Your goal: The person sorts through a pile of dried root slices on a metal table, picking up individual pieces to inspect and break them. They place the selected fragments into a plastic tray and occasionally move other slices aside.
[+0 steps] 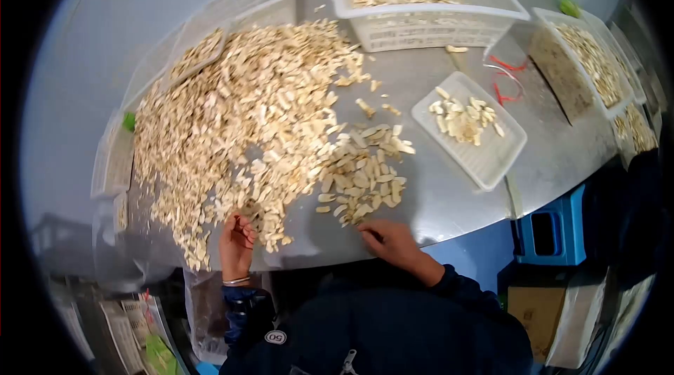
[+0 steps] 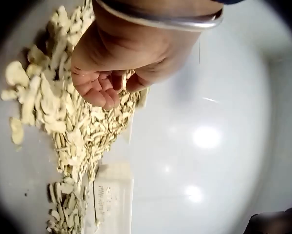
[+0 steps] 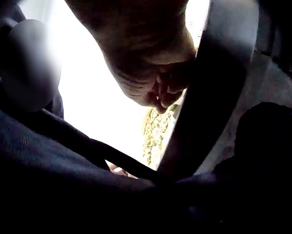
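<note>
Many pale, flat slices (image 1: 246,87) lie in a large heap on the metal table (image 1: 295,238). My left hand (image 1: 237,245) is at the heap's near edge. In the left wrist view, that hand (image 2: 131,53) has loosely curled fingers above the slices (image 2: 82,122), with nothing visible in them. A smaller group of slices (image 1: 361,177) lies right of the heap. At its near edge is my right hand (image 1: 397,243), fingers bent; whether they pinch a slice is unclear. The right wrist view shows this hand (image 3: 146,63) dark, its fingertips partly hidden.
A white tray (image 1: 484,175) with some slices lies to the right, beside red ties (image 1: 507,80). A large white basket (image 1: 428,31) of slices stands at the back. More baskets line the left and right edges. A blue stool (image 1: 554,231) stands at lower right.
</note>
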### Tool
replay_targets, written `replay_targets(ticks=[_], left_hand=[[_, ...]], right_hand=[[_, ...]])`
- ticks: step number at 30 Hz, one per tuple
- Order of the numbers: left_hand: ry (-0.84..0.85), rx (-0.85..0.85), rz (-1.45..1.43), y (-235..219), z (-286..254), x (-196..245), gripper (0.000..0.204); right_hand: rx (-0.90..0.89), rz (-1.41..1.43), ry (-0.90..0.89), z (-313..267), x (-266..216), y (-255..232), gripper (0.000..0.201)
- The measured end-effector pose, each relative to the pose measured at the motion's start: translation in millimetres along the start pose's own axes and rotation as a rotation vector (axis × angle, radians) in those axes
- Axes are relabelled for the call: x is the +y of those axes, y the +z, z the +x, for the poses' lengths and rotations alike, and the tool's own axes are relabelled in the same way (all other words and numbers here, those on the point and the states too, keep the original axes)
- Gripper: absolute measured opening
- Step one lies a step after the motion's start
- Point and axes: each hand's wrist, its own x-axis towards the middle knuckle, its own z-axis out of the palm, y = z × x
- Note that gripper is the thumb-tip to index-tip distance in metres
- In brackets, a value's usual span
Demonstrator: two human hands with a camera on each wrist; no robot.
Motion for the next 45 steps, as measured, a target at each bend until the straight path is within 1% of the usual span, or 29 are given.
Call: replay_targets(ticks=[1,4,5,6,7,8,9,10,11,12,14,16,17,18,20,21,23,24,25,26,28,29,32,35,38,41,44,45], left_hand=[[0.004,0.018,-0.025,-15,-7,-4,0.022],[-0.041,0.076,-0.076,-36,-27,-19,0.021],[-0.031,0.072,-0.077,-41,-28,-25,0.022],[-0.018,0.067,-0.080,-47,-29,-31,0.022],[0.007,0.073,-0.079,-54,-33,-32,0.023],[0.020,0.069,-0.057,-52,-36,-31,0.022],[0.041,0.097,0.009,-52,-36,-31,0.022],[0.060,0.134,0.073,-54,-33,-32,0.022],[0.083,0.155,0.118,-59,-32,-33,0.021],[0.096,0.171,0.162,-62,-30,-32,0.021],[0.101,0.213,0.203,-60,-28,-28,0.021],[0.147,0.212,0.203,-60,-26,-28,0.019],[0.163,0.214,0.218,-63,-24,-29,0.018],[0.221,0.216,0.295,-66,-23,-31,0.017],[0.331,0.214,0.451,-77,-20,-38,0.016],[0.382,0.244,0.623,-92,-16,-44,0.016],[0.615,0.299,0.885,-77,-22,-31,0.020],[0.730,0.323,1.018,-68,-25,-25,0.022],[0.732,0.299,1.041,-66,-28,-22,0.029],[0.719,0.279,1.078,-67,-28,-22,0.030],[0.691,0.234,1.153,-68,-26,-22,0.032],[0.753,0.248,1.198,-67,-24,-22,0.026],[1.018,0.251,1.275,-77,-12,-23,0.023],[0.771,0.314,1.201,-78,-16,-21,0.017],[0.413,0.312,0.713,-88,-13,-34,0.014],[0.164,0.190,0.114,-75,-17,-27,0.009],[0.109,0.188,0.068,-57,-19,-24,0.007],[0.141,0.191,0.098,-54,-17,-29,0.007]], right_hand=[[-0.062,0.067,0.089,4,-6,0,0.017],[-0.119,0.111,-0.019,21,-23,-7,0.018],[-0.114,0.044,0.051,25,-16,-11,0.018],[0.080,0.051,0.047,31,-20,-16,0.018],[0.132,0.029,0.166,33,-19,-30,0.016],[0.219,-0.075,0.123,39,-12,-39,0.014],[0.344,0.130,0.110,41,10,-39,0.014],[0.356,0.309,0.226,45,6,-47,0.016],[0.373,0.224,0.221,48,-10,-51,0.017],[0.348,0.212,0.170,48,-7,-49,0.018],[0.183,0.370,0.222,46,-15,-34,0.018],[-0.016,0.345,0.336,45,-30,-2,0.018],[-0.164,0.294,0.418,45,-37,12,0.018],[-0.257,0.254,0.227,43,-34,32,0.020],[-0.459,0.229,0.184,46,-37,58,0.022],[-0.482,0.170,0.154,49,-47,65,0.023],[-0.523,0.053,0.097,59,-68,78,0.025],[-0.516,0.004,0.043,63,-71,85,0.025],[-0.507,-0.046,-0.012,69,-73,92,0.026],[-0.497,-0.095,-0.067,74,-76,98,0.026],[-0.538,-0.082,-0.097,87,-88,107,0.026],[-0.557,-0.073,-0.110,91,-93,112,0.026],[-0.561,0.010,-0.083,100,-88,137,0.024],[-0.549,0.145,-0.035,108,-88,161,0.021],[-0.616,0.403,0.059,117,-69,188,0.020],[-0.564,0.531,0.130,123,-73,204,0.021],[-0.461,0.524,0.162,126,-71,209,0.023],[-0.452,0.548,0.173,127,-66,210,0.023]])
